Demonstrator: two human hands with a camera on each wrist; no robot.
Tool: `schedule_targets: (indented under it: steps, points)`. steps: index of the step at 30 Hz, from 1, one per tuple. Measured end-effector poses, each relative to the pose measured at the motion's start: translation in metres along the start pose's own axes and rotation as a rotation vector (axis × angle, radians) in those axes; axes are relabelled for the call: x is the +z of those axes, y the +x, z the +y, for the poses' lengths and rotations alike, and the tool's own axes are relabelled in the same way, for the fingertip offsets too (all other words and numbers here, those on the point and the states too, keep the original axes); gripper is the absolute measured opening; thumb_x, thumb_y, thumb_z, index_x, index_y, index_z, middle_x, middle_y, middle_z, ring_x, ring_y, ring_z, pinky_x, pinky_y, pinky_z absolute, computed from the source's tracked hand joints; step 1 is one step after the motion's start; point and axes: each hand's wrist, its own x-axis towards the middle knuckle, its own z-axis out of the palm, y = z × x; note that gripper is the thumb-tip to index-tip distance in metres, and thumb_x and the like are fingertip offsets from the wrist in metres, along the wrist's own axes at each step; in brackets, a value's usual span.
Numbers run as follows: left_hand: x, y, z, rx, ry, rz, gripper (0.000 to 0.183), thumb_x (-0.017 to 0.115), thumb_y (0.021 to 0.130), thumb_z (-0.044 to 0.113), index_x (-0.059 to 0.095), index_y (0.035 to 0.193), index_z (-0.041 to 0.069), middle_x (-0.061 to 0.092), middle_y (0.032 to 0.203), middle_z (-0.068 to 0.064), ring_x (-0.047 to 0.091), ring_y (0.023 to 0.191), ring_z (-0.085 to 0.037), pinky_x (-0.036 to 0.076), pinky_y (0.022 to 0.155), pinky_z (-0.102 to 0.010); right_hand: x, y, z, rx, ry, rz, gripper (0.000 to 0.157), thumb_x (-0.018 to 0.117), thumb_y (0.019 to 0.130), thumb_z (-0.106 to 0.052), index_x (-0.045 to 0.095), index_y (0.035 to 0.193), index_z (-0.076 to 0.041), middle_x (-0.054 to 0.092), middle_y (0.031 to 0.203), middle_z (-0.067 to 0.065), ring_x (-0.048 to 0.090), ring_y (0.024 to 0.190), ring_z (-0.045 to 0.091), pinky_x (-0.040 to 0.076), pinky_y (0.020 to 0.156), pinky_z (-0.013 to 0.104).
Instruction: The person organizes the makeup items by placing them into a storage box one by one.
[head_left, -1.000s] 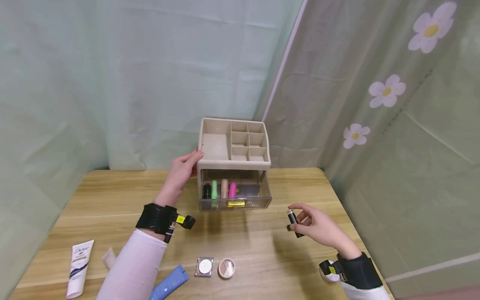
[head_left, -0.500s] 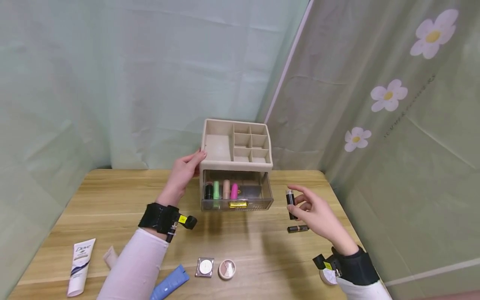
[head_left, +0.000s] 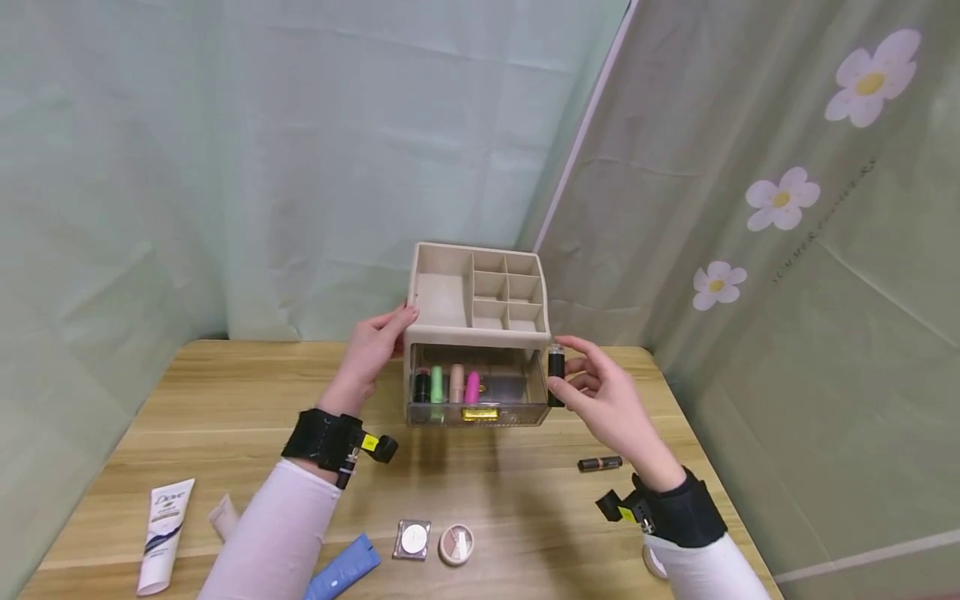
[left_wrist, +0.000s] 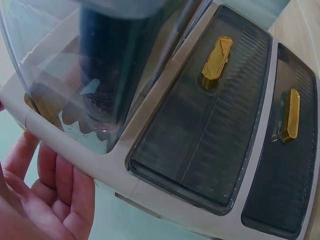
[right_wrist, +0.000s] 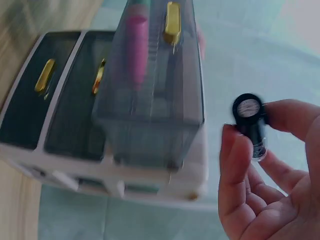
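A cream makeup organizer [head_left: 480, 336] stands at the back of the table, its clear upper drawer [head_left: 517, 414] pulled out. In the drawer stand a black tube [head_left: 422, 387], a green tube [head_left: 437, 383], a beige tube [head_left: 457, 382] and a pink tube [head_left: 472, 388]. My left hand [head_left: 372, 346] grips the organizer's left edge, thumb at the upper corner. Beside the drawer's right wall, my right hand [head_left: 607, 396] pinches an upright black lipstick tube [head_left: 556, 375] with a clear end. The right wrist view shows that lipstick's round end [right_wrist: 248, 108] between thumb and fingers.
A dark slim tube [head_left: 600, 464] lies below the right hand. Nearer the front are a square compact [head_left: 412, 540], a round compact [head_left: 457, 544], a blue tube [head_left: 343, 568] and a white Dove tube [head_left: 165, 537]. Two lower drawers [left_wrist: 190, 125] with gold handles are closed.
My right hand has lifted the lipstick off the table area by the slim tube and carried it up and left to the drawer's side. My left hand stays on the organizer.
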Motion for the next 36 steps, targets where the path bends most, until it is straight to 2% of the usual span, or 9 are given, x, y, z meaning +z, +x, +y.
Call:
schedule_targets:
  steps: [3, 7, 12, 17, 21, 25, 30, 33, 36]
  points:
    - [0.001, -0.001, 0.001, 0.001, 0.004, 0.000, 0.060, 0.070, 0.103, 0.051, 0.067, 0.144, 0.007, 0.069, 0.138, -0.017, 0.066, 0.093, -0.013, 0.055, 0.083, -0.027, 0.011, 0.013, -0.007, -0.124, -0.085, -0.052, 0.056, 0.080, 0.098, -0.009, 0.060, 0.150, -0.015, 0.074, 0.107, 0.008, 0.075, 0.088, 0.017, 0.061, 0.073, 0.033]
    - [0.003, -0.002, 0.003, -0.002, -0.009, -0.009, 0.060, 0.070, 0.103, 0.049, 0.066, 0.145, 0.007, 0.068, 0.140, -0.018, 0.067, 0.091, -0.009, 0.054, 0.082, -0.025, 0.024, 0.031, -0.014, -0.211, -0.278, -0.173, 0.052, 0.082, 0.096, -0.009, 0.065, 0.144, -0.018, 0.075, 0.105, 0.003, 0.073, 0.087, 0.011, 0.062, 0.074, 0.037]
    - [0.000, -0.002, 0.002, -0.002, -0.016, -0.009, 0.061, 0.069, 0.103, 0.050, 0.064, 0.147, 0.007, 0.063, 0.149, -0.014, 0.066, 0.097, -0.011, 0.054, 0.083, -0.025, 0.035, 0.051, -0.023, -0.191, -0.536, -0.305, 0.051, 0.087, 0.092, -0.018, 0.068, 0.140, -0.022, 0.076, 0.096, -0.006, 0.071, 0.085, 0.007, 0.058, 0.074, 0.037]
    - [-0.004, -0.007, 0.001, -0.005, -0.006, -0.007, 0.062, 0.068, 0.104, 0.049, 0.063, 0.148, 0.006, 0.066, 0.144, -0.019, 0.067, 0.099, -0.011, 0.054, 0.085, -0.026, 0.046, 0.066, -0.034, -0.153, -0.724, -0.422, 0.045, 0.090, 0.088, -0.025, 0.074, 0.130, -0.019, 0.062, 0.075, -0.013, 0.060, 0.071, 0.006, 0.049, 0.063, 0.033]
    - [-0.007, -0.007, 0.003, -0.004, 0.006, 0.002, 0.062, 0.068, 0.104, 0.049, 0.063, 0.148, 0.005, 0.063, 0.149, -0.016, 0.068, 0.099, -0.010, 0.054, 0.087, -0.029, 0.056, 0.075, -0.040, -0.131, -0.751, -0.514, 0.026, 0.088, 0.088, -0.021, 0.077, 0.110, -0.013, 0.052, 0.066, -0.010, 0.051, 0.063, 0.009, 0.044, 0.060, 0.031]
    - [-0.004, -0.005, 0.003, 0.000, 0.014, -0.014, 0.065, 0.069, 0.103, 0.052, 0.062, 0.149, 0.006, 0.060, 0.153, -0.011, 0.067, 0.107, -0.018, 0.054, 0.092, -0.033, 0.063, 0.079, -0.039, -0.093, -0.715, -0.530, 0.018, 0.086, 0.090, -0.023, 0.076, 0.097, -0.009, 0.050, 0.066, -0.009, 0.049, 0.062, 0.010, 0.044, 0.062, 0.031]
    - [-0.001, -0.006, 0.002, -0.015, 0.011, -0.020, 0.063, 0.069, 0.104, 0.050, 0.062, 0.148, 0.006, 0.065, 0.146, -0.016, 0.067, 0.113, -0.027, 0.053, 0.096, -0.039, 0.070, 0.075, -0.036, -0.030, -0.656, -0.562, 0.019, 0.076, 0.099, -0.027, 0.076, 0.105, -0.008, 0.047, 0.067, -0.008, 0.049, 0.062, 0.010, 0.044, 0.065, 0.031]
    - [-0.001, -0.008, 0.002, -0.016, 0.015, -0.017, 0.063, 0.068, 0.104, 0.050, 0.063, 0.147, 0.005, 0.069, 0.139, -0.020, 0.069, 0.111, -0.024, 0.053, 0.096, -0.037, 0.072, 0.074, -0.036, -0.035, -0.641, -0.575, 0.015, 0.071, 0.102, -0.024, 0.074, 0.104, -0.009, 0.049, 0.068, -0.006, 0.050, 0.062, 0.010, 0.045, 0.066, 0.031]
    - [-0.001, -0.009, 0.003, -0.010, 0.020, -0.014, 0.063, 0.067, 0.104, 0.051, 0.064, 0.146, 0.004, 0.070, 0.136, -0.021, 0.069, 0.106, -0.018, 0.053, 0.094, -0.034, 0.072, 0.073, -0.038, -0.042, -0.633, -0.568, 0.012, 0.068, 0.102, -0.020, 0.073, 0.104, -0.009, 0.058, 0.077, -0.004, 0.055, 0.069, 0.013, 0.047, 0.070, 0.033]
